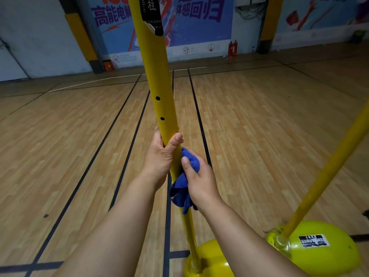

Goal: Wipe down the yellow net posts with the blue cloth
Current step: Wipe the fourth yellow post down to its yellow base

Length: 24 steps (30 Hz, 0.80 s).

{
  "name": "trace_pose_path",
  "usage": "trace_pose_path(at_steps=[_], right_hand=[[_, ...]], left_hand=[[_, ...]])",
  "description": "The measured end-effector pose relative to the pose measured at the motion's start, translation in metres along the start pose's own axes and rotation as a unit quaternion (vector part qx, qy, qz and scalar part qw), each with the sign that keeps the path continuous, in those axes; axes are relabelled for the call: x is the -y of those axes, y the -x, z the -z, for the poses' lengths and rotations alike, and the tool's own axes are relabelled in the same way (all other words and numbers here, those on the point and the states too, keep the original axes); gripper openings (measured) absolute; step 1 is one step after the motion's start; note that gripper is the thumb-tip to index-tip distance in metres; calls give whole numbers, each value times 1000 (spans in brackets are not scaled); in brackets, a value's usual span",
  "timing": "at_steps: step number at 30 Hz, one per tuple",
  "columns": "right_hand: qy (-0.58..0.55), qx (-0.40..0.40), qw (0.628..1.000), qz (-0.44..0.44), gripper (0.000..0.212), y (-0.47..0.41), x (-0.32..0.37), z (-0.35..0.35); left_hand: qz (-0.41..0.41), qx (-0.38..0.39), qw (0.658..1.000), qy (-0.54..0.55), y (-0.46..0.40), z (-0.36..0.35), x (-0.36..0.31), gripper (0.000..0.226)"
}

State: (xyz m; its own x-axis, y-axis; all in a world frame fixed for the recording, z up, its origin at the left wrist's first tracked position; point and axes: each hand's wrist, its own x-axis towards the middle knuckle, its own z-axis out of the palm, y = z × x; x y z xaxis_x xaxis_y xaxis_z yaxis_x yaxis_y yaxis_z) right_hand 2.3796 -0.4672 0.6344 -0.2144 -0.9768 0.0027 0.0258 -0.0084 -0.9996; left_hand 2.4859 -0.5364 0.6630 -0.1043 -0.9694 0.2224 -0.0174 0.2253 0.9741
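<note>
On the yellow post [157, 80], the left hand [161, 154] grips the tube. Just below, the right hand [199, 178] clutches the blue cloth [182, 188], seemingly pressed against the post.

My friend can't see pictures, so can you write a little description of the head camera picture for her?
A person's left hand grips an upright yellow net post while the right hand presses a bunched blue cloth against it just below. A second yellow post leans at right; both stand in yellow bases on a wooden court floor.
</note>
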Motion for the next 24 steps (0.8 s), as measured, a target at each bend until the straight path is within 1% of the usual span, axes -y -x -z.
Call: trace_pose_path(at_steps=[4, 8, 12, 14, 16, 21, 24], right_hand=[[38, 11, 999, -19, 47, 1, -14, 1], [94, 35, 993, -64, 47, 2, -34, 6], [97, 48, 988, -106, 50, 5, -47, 8], [84, 44, 989, -110, 49, 4, -45, 6], [69, 32, 992, -99, 49, 3, -39, 3], [23, 11, 999, -22, 48, 1, -11, -3], [11, 3, 1000, 9, 50, 2, 0, -4]], left_hand=[[0, -4, 1000, -6, 0, 1, 0, 58], [1, -9, 1000, -15, 0, 0, 1, 61], [4, -8, 1000, -12, 0, 1, 0, 63], [7, -7, 1000, -8, 1, 1, -1, 70], [7, -6, 1000, -4, 2, 1, -2, 77], [2, -2, 1000, 10, 2, -1, -3, 73], [-3, -5, 1000, 21, 2, -2, -4, 76]])
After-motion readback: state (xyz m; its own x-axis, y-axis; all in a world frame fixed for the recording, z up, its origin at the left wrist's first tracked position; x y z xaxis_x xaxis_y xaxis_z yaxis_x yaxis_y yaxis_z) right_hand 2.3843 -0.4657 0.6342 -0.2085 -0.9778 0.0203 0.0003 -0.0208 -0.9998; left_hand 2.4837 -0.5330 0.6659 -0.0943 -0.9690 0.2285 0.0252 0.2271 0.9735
